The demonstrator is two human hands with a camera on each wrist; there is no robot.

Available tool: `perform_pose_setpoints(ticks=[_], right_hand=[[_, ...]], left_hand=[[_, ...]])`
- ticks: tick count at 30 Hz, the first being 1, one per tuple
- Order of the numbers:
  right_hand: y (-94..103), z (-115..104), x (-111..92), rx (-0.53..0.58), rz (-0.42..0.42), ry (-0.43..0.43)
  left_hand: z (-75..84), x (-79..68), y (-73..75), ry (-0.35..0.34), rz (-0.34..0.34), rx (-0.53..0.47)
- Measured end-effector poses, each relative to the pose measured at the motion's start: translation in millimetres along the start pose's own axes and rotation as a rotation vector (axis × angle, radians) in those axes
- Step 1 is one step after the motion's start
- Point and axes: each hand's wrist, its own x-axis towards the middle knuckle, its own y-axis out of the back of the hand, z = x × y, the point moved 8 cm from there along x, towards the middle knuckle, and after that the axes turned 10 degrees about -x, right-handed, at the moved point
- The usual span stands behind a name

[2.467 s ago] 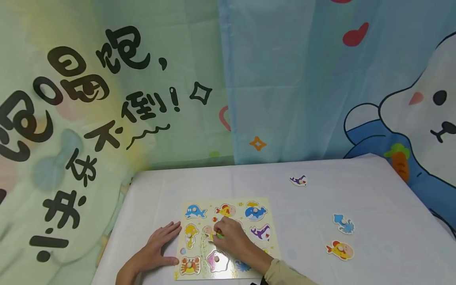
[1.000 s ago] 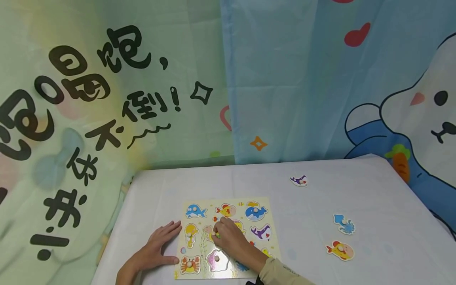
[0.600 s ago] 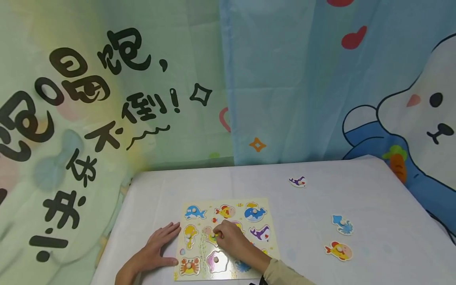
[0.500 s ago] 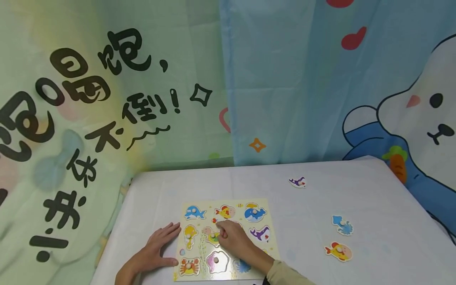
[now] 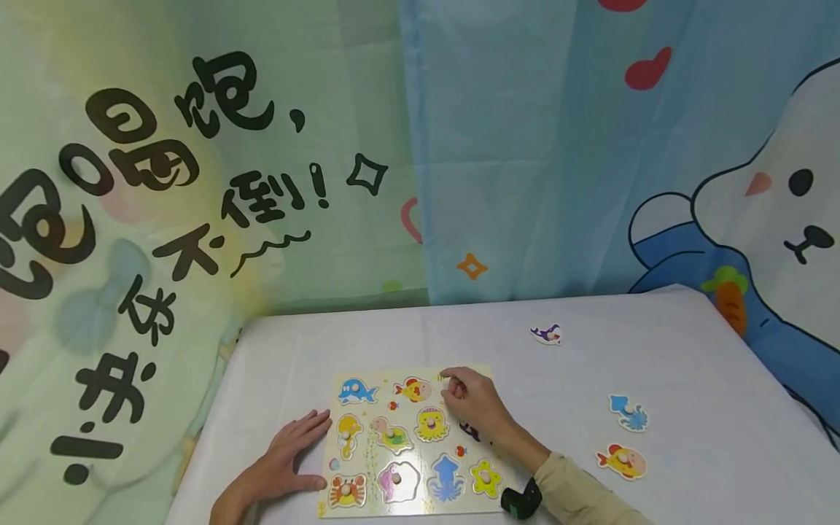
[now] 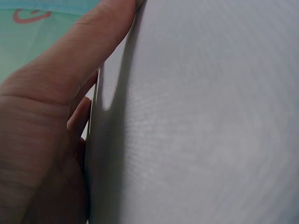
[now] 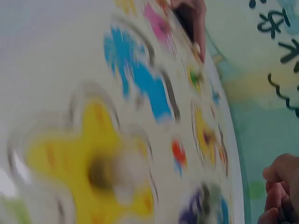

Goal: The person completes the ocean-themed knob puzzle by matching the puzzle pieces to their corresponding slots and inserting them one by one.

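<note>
My left hand [image 5: 289,453] lies beside the left edge of the sea-animal puzzle board [image 5: 420,453], fingers straight and the thumb touching its lower left side. Over the board's upper right hovers my right hand [image 5: 477,402], fingers loosely curled with nothing between them; it hides the pictures there. A turtle piece [image 5: 392,435] with a knob sits in the middle row beside a yellow octopus piece [image 5: 432,424]. In the bottom row, a blue squid picture [image 5: 447,478] shows no knob, next to a yellow star piece [image 5: 486,479]. The right wrist view shows the knobbed star close up, blurred.
Loose on the white tablecloth [image 5: 558,408] are a purple whale piece [image 5: 546,335] at the back, a blue squid piece [image 5: 630,414] and a red-and-yellow fish piece [image 5: 621,461] on the right. A printed curtain [image 5: 512,146] hangs behind the table.
My right hand let go of the turtle piece, lifted and moved right and back, uncovering the octopus, squid and star. My left hand stayed at the board's edge.
</note>
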Motion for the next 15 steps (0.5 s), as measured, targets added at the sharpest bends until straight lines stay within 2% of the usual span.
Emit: perform_pose_setpoints(ticks=[7,15], right_hand=[[41.7,60,29,-0.097,0.078,-0.041],[96.2,132,51,-0.216,0.245,-0.074]], left_hand=[[0.1,-1.0,-1.0,-0.024,0.017,0.019],[-0.4,0.1,-0.1,0.022,-0.005,0.006]])
